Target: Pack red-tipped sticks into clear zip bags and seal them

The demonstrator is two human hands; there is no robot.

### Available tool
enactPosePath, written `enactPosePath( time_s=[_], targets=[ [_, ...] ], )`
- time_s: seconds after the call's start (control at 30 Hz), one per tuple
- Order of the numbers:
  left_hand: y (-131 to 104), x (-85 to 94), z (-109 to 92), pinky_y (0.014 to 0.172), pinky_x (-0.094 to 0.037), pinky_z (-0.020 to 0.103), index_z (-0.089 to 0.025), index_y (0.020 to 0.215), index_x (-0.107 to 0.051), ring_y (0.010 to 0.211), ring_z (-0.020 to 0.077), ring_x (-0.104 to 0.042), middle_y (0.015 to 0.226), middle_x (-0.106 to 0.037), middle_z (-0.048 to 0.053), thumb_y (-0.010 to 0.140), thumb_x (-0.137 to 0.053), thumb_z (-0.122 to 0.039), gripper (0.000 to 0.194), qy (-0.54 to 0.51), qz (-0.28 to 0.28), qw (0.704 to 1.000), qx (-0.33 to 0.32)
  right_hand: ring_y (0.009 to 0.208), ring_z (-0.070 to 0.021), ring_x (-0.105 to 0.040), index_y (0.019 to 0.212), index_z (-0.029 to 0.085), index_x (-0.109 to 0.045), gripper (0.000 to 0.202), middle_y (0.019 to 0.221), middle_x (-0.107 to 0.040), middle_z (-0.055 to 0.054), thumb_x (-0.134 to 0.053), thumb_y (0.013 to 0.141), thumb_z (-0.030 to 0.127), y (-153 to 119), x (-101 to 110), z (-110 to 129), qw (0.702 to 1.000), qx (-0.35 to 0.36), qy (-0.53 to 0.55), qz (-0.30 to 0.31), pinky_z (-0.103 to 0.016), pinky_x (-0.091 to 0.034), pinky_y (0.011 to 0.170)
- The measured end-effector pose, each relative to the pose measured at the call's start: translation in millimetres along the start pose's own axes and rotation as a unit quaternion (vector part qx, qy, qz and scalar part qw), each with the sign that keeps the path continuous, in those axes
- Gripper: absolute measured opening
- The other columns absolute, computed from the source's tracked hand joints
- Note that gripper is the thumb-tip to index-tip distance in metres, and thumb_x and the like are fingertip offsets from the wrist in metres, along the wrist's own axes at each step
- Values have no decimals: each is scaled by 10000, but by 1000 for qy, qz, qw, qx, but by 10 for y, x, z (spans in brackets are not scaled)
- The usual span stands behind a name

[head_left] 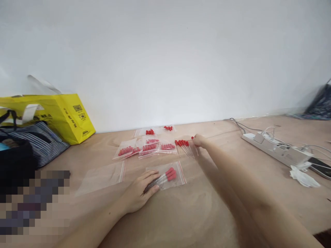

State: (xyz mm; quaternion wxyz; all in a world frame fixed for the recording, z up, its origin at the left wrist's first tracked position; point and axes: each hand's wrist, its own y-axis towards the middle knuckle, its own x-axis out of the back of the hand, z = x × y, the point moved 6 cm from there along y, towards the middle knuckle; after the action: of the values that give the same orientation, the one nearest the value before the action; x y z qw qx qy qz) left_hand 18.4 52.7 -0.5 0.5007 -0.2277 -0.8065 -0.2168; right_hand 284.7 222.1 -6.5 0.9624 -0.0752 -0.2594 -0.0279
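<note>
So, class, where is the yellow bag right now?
In the head view, the yellow bag stands at the far left against the white wall, just behind the striped bag.

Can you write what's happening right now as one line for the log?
left hand: flat on bag of droppers | right hand: pinching one red-capped dropper beside loose droppers | surface: wooden table

Pixelated patch point(31, 203) lower left, dark bag point(320, 103) cut off right
</note>
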Motion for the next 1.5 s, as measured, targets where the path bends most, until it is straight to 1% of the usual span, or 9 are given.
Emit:
enactPosePath(
  time_s=[0.07, 0.2, 0.3, 0.43, 0.5, 0.9, 1.23, 1.33, 1.5],
  targets=[
    [8, 13, -11, 991, -315, 406, -213, 1193, -462, 1179, 212, -392, 1284, -443, 54, 852, -392, -338, 370, 4, 6, 1000, 0, 575, -110, -550, 800, 98, -533, 44, 670, -545, -30, -525, 763, 120, -126, 88, -56, 997, -5, 75, 8, -230, -458, 535],
    [26, 38, -24, 1003, -287, 429, -222, 1216, -445, 1191, 226, -378, 1296, -431, 47, 829, -433, -338, 403, 14, 32, 999, -4, 520, -64, -537, 787, 151, -469, 174, 651, -517, 9, -477, 694, 4, -518, 101, -126, 977, 17, 213, 21, -194, -481, 552],
    [35, 49, -13, 1001, -286, 440, -220, 1216, -447, 1189, 233, -381, 1292, -436, 49, 825, -443, -350, 412, 21, 26, 999, -13, 609, -84, -590, 863, 198, -412, 277, 716, -510, 19, -493, 666, 21, -824, -13, -178, 949, 34, 313, -3, -235, -520, 646],
    [29, 31, 11, 991, -307, 428, -221, 1222, -438, 1187, 227, -384, 1297, -430, 50, 833, -433, -342, 408, 22, 15, 999, -21, 688, -125, -622, 906, 234, -385, 352, 711, -449, 43, -548, 635, 81, -1062, -138, -222, 872, 69, 480, -70, -291, -531, 715],
    [24, 22, 17, 992, -303, 432, -227, 1226, -433, 1192, 229, -376, 1298, -428, 47, 835, -429, -344, 407, 26, 14, 999, -20, 686, -126, -622, 893, 238, -375, 345, 716, -423, 50, -558, 630, 111, -1087, -175, -223, 864, 80, 488, -93, -302, -533, 720],
    [47, 13, 7, 1005, -272, 444, -212, 1232, -424, 1199, 228, -363, 1306, -417, 58, 838, -413, -345, 416, 44, 25, 999, -20, 743, -144, -605, 906, 241, -338, 377, 798, -436, 28, -596, 631, 231, -1225, -499, -180, 878, 84, 462, -91, -335, -498, 750],
    [41, 9, 26, 1004, -282, 426, -233, 1239, -412, 1206, 215, -354, 1314, -406, 43, 845, -408, -359, 413, 44, 24, 999, -16, 550, -74, -505, 782, 176, -477, 367, 647, -563, 23, -692, 570, 383, -1260, -402, -250, 935, 68, 345, 43, -206, -404, 507],
    [37, 4, 28, 1005, -282, 419, -225, 1240, -411, 1211, 213, -347, 1319, -400, 45, 847, -406, -364, 417, 44, 26, 999, -13, 545, -69, -520, 692, 149, -517, 317, 601, -568, 24, -714, 558, 357, -1278, -432, -261, 935, 59, 330, 113, -207, -427, 537],
    [33, 6, 21, 1002, -285, 419, -237, 1234, -417, 1209, 216, -350, 1314, -407, 41, 842, -417, -357, 410, 41, 20, 999, -18, 609, -86, -586, 705, 133, -564, 270, 642, -600, 11, -732, 558, 284, -1347, -475, -275, 922, 39, 354, 150, -238, -482, 657]
  ],
)
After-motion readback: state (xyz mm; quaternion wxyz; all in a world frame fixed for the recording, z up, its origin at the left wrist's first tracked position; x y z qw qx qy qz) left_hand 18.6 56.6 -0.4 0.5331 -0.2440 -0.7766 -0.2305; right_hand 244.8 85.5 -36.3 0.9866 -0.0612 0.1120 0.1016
